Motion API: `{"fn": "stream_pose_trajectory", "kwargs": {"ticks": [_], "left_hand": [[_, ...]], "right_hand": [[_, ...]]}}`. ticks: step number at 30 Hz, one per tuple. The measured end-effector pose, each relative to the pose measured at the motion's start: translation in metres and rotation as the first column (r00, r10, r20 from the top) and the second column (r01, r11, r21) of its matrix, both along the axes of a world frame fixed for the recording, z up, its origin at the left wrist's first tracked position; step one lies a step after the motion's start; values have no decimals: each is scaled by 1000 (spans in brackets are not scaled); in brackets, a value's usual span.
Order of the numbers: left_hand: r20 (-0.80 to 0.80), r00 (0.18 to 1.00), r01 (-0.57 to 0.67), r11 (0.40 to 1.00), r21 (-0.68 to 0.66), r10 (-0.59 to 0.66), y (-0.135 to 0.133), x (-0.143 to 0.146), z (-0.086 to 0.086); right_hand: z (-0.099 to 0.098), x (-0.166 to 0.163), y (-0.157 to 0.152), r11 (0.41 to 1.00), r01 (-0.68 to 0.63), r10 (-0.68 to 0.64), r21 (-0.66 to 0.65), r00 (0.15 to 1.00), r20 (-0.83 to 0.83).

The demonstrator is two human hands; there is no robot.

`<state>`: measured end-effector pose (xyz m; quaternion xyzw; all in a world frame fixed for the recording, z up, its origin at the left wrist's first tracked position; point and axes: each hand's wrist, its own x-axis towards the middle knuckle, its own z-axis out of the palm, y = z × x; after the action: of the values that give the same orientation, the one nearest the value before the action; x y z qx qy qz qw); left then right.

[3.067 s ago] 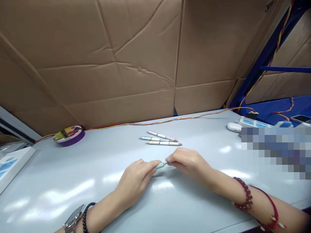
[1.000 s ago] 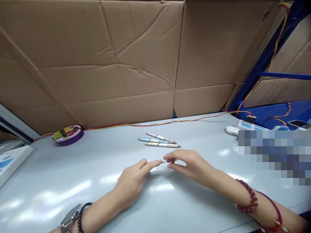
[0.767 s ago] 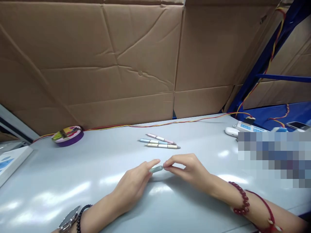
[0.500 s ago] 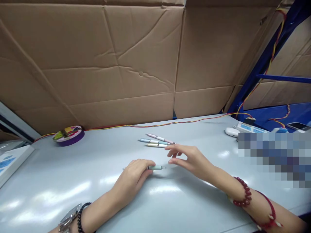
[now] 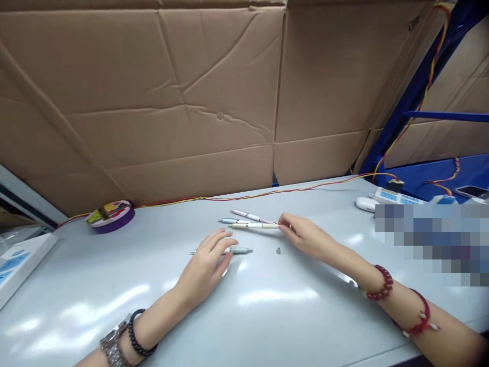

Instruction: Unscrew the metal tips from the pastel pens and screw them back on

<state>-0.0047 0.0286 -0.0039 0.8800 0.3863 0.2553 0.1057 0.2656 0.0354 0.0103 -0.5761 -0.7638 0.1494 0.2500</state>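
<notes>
A pale green pen (image 5: pixel 240 250) lies on the grey table (image 5: pixel 267 316). My left hand (image 5: pixel 206 260) rests over its middle with the fingers stretched flat. A small grey tip piece (image 5: pixel 278 250) lies loose to the right of that pen. Behind it lie three pens side by side: pink (image 5: pixel 250 216), blue (image 5: pixel 228 220) and cream (image 5: pixel 254 225). My right hand (image 5: pixel 303 235) reaches to the right end of the cream pen, its fingertips pinched on that end.
A purple tape roll (image 5: pixel 110 215) sits at the back left and a white box (image 5: pixel 17 257) at the left edge. A red and yellow wire (image 5: pixel 248 194) runs along the cardboard wall (image 5: pixel 191 102). A power strip (image 5: pixel 393 195) and a white device (image 5: pixel 365 204) lie at the right.
My right hand left the green pen's tip and moved up and right to the cream pen. The small grey piece now lies on the table. My left hand laid the green pen down.
</notes>
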Motion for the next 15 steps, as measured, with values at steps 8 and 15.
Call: {"fn": "stream_pose_trajectory", "kwargs": {"ticks": [8,15], "left_hand": [[88,982,180,970,-165,-168,-11,-1,2],[310,939,305,772,-557,-147,-20,6,14]], "right_hand": [[19,-9,-21,983,6,103,183,809,-579],[-1,-43,-45,920,-387,383,57,864,-326]]}}
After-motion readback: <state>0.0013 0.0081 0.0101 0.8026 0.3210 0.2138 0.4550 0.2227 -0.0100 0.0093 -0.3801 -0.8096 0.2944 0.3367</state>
